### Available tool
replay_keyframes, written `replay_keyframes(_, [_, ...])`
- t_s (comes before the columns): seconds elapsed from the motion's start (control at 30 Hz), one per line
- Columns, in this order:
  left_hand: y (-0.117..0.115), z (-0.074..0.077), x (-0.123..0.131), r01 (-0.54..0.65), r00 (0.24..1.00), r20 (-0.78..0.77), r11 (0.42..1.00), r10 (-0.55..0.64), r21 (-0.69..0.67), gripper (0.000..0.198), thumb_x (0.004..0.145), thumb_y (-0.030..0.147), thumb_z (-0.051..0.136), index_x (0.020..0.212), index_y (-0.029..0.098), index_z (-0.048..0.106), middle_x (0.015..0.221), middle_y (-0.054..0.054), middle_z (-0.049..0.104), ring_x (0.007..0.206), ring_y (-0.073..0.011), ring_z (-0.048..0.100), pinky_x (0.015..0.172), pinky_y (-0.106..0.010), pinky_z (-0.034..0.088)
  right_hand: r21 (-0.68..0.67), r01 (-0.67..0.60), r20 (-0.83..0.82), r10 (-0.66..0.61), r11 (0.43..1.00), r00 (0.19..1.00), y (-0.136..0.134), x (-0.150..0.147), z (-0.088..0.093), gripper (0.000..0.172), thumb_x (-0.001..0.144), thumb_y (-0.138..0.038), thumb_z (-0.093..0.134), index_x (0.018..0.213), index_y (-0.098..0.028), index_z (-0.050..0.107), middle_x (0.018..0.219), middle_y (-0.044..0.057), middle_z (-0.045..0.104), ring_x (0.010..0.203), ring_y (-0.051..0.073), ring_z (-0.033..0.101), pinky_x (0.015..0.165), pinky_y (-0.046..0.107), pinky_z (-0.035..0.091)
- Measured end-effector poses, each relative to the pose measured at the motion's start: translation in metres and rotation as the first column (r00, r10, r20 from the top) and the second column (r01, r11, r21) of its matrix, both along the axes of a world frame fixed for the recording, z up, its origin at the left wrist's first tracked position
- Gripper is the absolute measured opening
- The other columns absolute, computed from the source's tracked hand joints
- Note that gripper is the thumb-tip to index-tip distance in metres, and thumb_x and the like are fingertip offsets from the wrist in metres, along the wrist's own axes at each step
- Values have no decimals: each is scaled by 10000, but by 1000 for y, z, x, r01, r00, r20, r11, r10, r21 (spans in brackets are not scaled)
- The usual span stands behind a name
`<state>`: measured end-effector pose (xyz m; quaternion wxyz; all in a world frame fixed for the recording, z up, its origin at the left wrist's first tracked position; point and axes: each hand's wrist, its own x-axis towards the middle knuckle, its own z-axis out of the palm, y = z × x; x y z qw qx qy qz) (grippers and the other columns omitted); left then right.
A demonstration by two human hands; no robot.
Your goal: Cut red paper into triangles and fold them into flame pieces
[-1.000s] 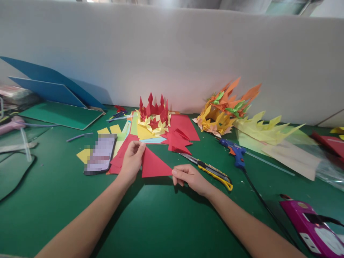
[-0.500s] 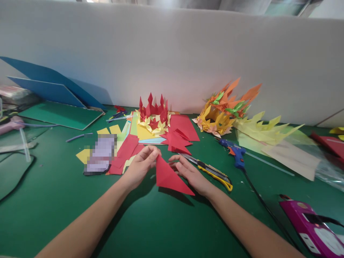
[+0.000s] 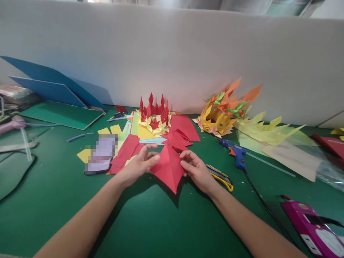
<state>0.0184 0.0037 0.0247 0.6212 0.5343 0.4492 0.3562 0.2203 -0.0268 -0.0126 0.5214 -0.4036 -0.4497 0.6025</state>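
Observation:
A creased sheet of red paper (image 3: 169, 168) is held up in front of me, spread into a diamond with a fold line down its middle and one corner pointing toward me. My left hand (image 3: 141, 163) grips its left edge, thumb on top. On the right edge, my right hand (image 3: 196, 170) pinches the sheet between thumb and fingers. Just behind it lie red folded paper pieces (image 3: 178, 139). A red and cream paper crown (image 3: 154, 114) stands farther back. To the right rests a yellow utility knife (image 3: 220, 177), partly hidden by my right hand.
Right of the knife sits a blue glue gun (image 3: 238, 154) with its cord. Orange and yellow paper crowns (image 3: 217, 118) stand behind it. A magenta power strip (image 3: 303, 218) is at the near right. On the left are a phone (image 3: 102, 154), red paper strips (image 3: 125, 154) and blue boards (image 3: 51, 91).
The red paper has gone from a folded triangle to an opened diamond. My right hand has closed on its right edge; the left hand keeps hold of the left side.

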Motion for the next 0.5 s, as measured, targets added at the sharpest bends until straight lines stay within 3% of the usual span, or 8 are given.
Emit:
replay_keyframes(0.07, [2,0,-6,112,994,-1,994,-112,2,536,600,296,779,1053,271,494,976,-12,553,691,-108,566,587,-242,481,33,57,23,-58,998,998,1,3,-1,261,681,-421,687,807,-224,570,722,-35,480,546,86,408,489,217,363])
replay_keyframes(0.17, [4,0,-11,207,978,-26,976,-206,65,409,613,223,770,969,253,569,955,-7,557,763,-114,564,654,-238,479,61,94,66,-98,994,993,2,6,-4,244,696,-419,684,825,-216,641,799,-2,567,609,103,451,525,225,378])
replay_keyframes(0.27, [5,0,-12,198,980,-39,973,-195,116,259,640,225,742,883,229,652,905,-22,602,826,-140,575,698,-249,480,60,94,89,-99,994,991,1,8,-5,246,705,-418,686,857,-225,687,907,25,628,701,131,505,570,239,399])
replay_keyframes(0.37, [6,3,-13,164,985,-69,978,-156,133,245,633,232,741,873,226,693,941,-44,652,858,-168,596,724,-270,483,66,102,86,-108,993,990,0,8,-4,255,695,-421,699,873,-239,711,965,32,653,785,158,539,629,260,424])
replay_keyframes(0.5, [7,5,-15,122,989,-108,981,-106,153,208,658,282,725,858,227,719,969,-57,684,849,-185,613,735,-287,486,68,130,86,-136,989,987,0,8,-3,275,659,-433,729,854,-239,729,905,27,670,714,140,535,633,268,434])
